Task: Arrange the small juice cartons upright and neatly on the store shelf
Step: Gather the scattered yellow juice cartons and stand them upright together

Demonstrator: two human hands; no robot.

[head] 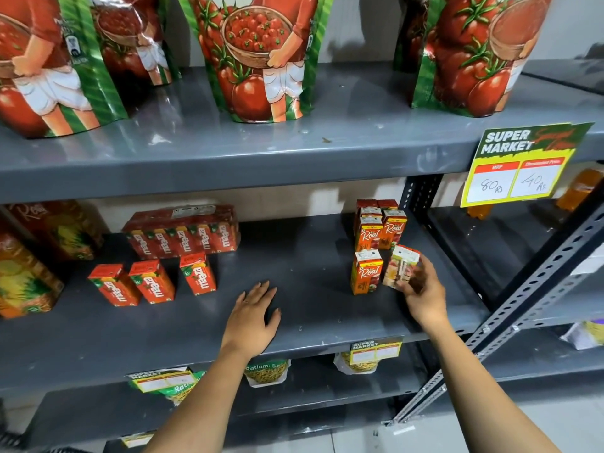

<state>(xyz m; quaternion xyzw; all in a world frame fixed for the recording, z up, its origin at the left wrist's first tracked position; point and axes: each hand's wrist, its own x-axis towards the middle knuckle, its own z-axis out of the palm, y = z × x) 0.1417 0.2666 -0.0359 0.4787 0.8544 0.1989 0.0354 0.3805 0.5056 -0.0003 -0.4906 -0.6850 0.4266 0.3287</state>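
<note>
Juice cartons, small orange-and-red card boxes, stand in two groups on the grey metal middle shelf (294, 256), which is the largest surface in play and has a broad bare stretch across its centre. At about ten o'clock from that bare patch sit a shrink-wrapped red multipack (183, 232) and three loose red mango cartons (152, 281) in front of it, upright but turned at slightly different angles. At two o'clock, a tidy cluster of orange Real cartons (380, 228) stands against the back, with one more orange carton (366, 271) standing alone nearer the front edge.

Just beside that lone carton, at its three o'clock, the right hand (421, 289) holds a pale carton (402, 268) tilted, fingers wrapped around its lower half and sides. The left hand (253, 317) lies flat and open on the bare shelf, holding nothing.

Such cartons are probably light and fairly stiff, though the card walls would dent under a hard squeeze (a straw appears to be taped to the face, so gripping the side panels seems wiser). The shelf's upright post (421, 204) stands at the held carton's one o'clock and the front lip at six o'clock, so the free room lies mostly towards nine o'clock.
</note>
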